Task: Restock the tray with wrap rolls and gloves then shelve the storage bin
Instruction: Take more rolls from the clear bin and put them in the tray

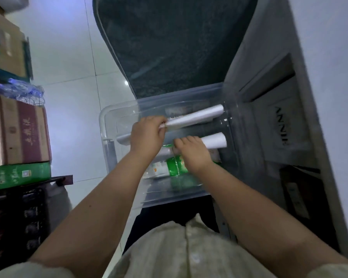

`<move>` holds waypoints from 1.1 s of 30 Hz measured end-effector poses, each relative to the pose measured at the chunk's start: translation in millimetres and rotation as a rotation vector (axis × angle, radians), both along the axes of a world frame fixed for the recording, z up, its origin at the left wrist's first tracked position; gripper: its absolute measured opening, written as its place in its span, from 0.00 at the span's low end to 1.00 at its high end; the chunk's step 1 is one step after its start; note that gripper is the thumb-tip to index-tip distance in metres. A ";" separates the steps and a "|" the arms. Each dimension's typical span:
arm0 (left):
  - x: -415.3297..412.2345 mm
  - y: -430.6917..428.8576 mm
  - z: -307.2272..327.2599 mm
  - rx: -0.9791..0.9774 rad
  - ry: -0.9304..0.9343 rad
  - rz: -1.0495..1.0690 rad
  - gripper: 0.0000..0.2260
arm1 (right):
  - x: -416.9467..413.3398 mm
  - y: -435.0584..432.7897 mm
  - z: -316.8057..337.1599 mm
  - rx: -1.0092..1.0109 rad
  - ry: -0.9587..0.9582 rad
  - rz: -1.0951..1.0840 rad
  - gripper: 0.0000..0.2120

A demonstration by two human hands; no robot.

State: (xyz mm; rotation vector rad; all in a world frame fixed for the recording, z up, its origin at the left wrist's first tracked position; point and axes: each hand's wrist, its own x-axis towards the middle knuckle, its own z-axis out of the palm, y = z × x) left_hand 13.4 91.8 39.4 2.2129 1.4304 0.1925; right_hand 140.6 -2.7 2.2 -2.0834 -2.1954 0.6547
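A clear plastic storage bin stands in front of me, below a dark grey speckled surface. My left hand grips the near end of a white wrap roll that is raised and slants up to the right. My right hand is closed on a second white wrap roll lower in the bin. Another white roll lies at the bin's left, partly hidden by my left hand. Green and white packets lie on the bin's floor under my right wrist.
Cardboard boxes and a green box are stacked on the left, over a dark crate. A grey unit with a printed label stands tight on the right. White floor tiles lie between the boxes and the bin.
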 end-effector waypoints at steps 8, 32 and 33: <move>10.8 -29.1 116.7 0.173 -0.172 -0.209 0.09 | -3.3 -52.0 116.8 0.292 -0.034 -0.283 0.17; 141.0 -371.6 307.3 0.309 -0.727 -1.241 0.09 | -42.5 -460.7 303.6 0.669 -0.673 -1.257 0.16; 148.8 -398.3 312.4 0.295 -0.750 -1.269 0.09 | -41.3 -486.1 308.0 0.665 -0.693 -1.291 0.18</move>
